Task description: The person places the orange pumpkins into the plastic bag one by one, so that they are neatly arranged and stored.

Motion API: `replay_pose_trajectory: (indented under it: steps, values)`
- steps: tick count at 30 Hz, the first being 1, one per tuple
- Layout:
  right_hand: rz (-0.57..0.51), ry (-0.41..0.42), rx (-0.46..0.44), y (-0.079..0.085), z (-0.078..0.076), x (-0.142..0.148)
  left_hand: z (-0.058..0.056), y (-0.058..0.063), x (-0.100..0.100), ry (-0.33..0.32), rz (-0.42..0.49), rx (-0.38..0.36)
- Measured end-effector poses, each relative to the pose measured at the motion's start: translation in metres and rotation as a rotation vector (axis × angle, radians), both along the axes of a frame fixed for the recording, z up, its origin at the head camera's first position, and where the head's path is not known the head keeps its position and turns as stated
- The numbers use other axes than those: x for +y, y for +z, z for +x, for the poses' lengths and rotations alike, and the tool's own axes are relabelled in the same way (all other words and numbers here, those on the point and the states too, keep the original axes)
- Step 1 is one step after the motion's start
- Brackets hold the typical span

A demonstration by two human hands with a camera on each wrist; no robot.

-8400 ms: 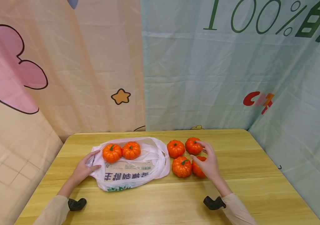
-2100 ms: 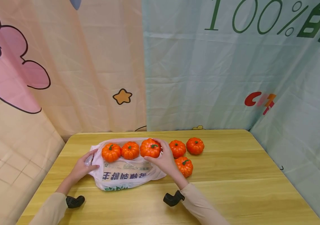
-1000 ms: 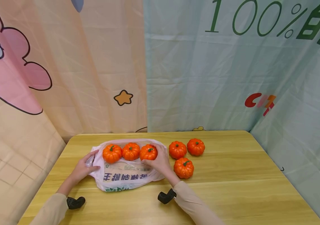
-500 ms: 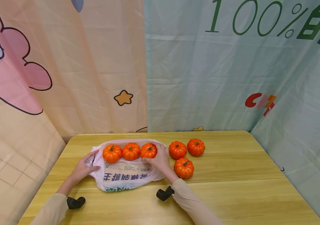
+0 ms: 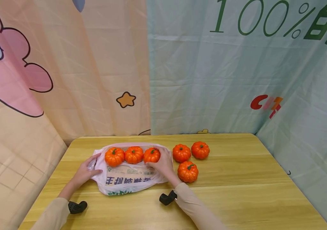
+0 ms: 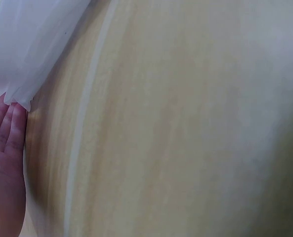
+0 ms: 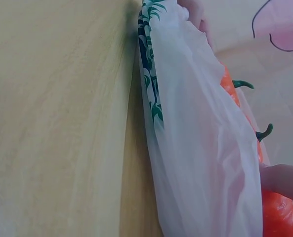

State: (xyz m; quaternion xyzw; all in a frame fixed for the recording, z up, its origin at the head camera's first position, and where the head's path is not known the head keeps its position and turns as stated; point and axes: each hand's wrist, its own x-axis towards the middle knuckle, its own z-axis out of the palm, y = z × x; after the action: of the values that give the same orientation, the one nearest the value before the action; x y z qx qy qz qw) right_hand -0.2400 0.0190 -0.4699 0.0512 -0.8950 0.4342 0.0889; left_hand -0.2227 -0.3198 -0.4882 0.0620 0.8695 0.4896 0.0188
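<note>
A white plastic bag (image 5: 121, 190) with printed characters lies on the table, its mouth spread upward. Its left end is between the thumb and fingers of my left hand (image 5: 84, 172); in the left wrist view the fingertips disappear under the plastic (image 6: 32, 44). My right hand (image 5: 163, 161) reaches over the bag's right end and grips a small orange pumpkin (image 5: 151, 155) with a green stem. To its left, in a row at the bag's mouth, sit a middle pumpkin (image 5: 134, 155) and a left pumpkin (image 5: 114, 157). The right wrist view shows the held pumpkin (image 7: 279, 217) behind the bag's wall.
Right of the bag stand three more pumpkins: a near one (image 5: 187, 172), a middle one (image 5: 181, 153) and a far right one (image 5: 200, 150). The wooden table (image 5: 238, 191) ends at a printed cloth backdrop (image 5: 203, 80). Each wrist carries a black camera mount (image 5: 167, 198).
My right hand has taken the fourth pumpkin from the group on the right and carried it left into the bag's mouth. Over the last second it has hardly moved. The left hand stays put.
</note>
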Motion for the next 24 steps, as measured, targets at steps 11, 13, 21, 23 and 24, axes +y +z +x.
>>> replay_pose_trajectory:
  steps: [11, 13, 21, 23, 24]
  values:
    - [-0.022, -0.017, -0.028, -0.001, -0.0012, 0.0011, 0.0004, -0.0007, -0.001, 0.009, -0.016, 0.008]
    - [-0.03, -0.028, -0.015, -0.0019, -0.0018, 0.001, 0.0006, -0.001, -0.0009, 0.007, -0.013, 0.01]
    - [-0.056, -0.061, 0.038, -0.0057, -0.0039, -0.0008, 0.0002, -0.0023, -0.0011, 0.003, -0.001, 0.018]
    - [-0.05, -0.081, 0.036, -0.0065, -0.0043, -0.0022, 0.0003, -0.0022, -0.0008, 0.004, -0.004, 0.017]
    - [-0.05, -0.091, 0.033, -0.0067, -0.0044, -0.003, 0.0003, -0.0021, -0.0007, 0.004, -0.004, 0.017]
